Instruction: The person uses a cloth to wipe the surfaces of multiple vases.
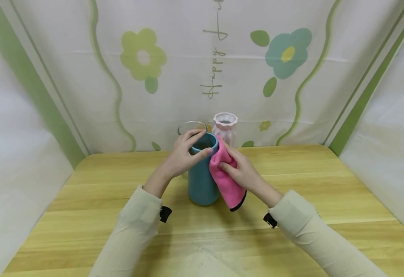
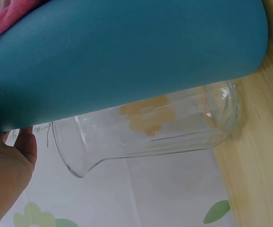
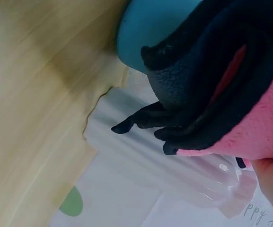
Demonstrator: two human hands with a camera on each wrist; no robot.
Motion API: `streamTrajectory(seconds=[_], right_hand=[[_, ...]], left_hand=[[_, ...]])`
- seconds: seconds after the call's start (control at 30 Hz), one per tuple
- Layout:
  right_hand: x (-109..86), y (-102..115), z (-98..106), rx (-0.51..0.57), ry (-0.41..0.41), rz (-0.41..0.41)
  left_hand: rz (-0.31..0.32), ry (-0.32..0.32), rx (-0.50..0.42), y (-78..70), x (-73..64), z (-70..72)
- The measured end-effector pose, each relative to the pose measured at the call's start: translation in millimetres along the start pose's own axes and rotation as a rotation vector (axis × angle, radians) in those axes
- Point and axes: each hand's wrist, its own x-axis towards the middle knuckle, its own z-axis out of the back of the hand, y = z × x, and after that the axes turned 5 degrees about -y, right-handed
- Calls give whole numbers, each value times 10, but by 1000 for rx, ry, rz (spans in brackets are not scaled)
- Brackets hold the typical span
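A tall teal vase stands upright on the wooden table, its round mouth facing up. My left hand grips it at the rim, with the thumb on the near side and the fingers across the far left side. In my right hand is a folded pink cloth with a black edge, held against the vase's upper right side. The right wrist view shows the cloth's black-edged folds hanging beside the vase. In the left wrist view the teal vase fills the upper part.
Behind the teal vase stands a clear glass pitcher with a spout, mostly hidden in the head view. A pale pink-white vase with a scalloped rim is just behind the cloth. A flower-printed curtain closes off the table's back edge.
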Motion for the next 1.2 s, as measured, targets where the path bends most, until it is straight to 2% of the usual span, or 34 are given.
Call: streamTrajectory(seconds=[0.27, 0.47, 0.57, 0.73, 0.87, 1.03, 1.2], right_hand=[[-116, -190, -33, -56, 55, -2], [-232, -403, -126, -51, 200, -104], [-287, -460, -167, -82, 235, -136], [-331, -473, -204, -84, 186, -114], [-310, -432, -184, -91, 113, -76], [-180, -246, -97, -82, 35, -64], [-27, -34, -15, -19, 0, -79]], left_hand=[[-15, -9, -28, -55, 25, 22], [-11, 24, -36, -101, 56, 84], [-7, 61, -12, -129, 66, 121], [14, 128, 17, -159, 67, 164], [35, 153, -7, -142, 57, 158], [45, 117, -58, -82, 51, 109], [42, 58, -69, -38, 30, 54]])
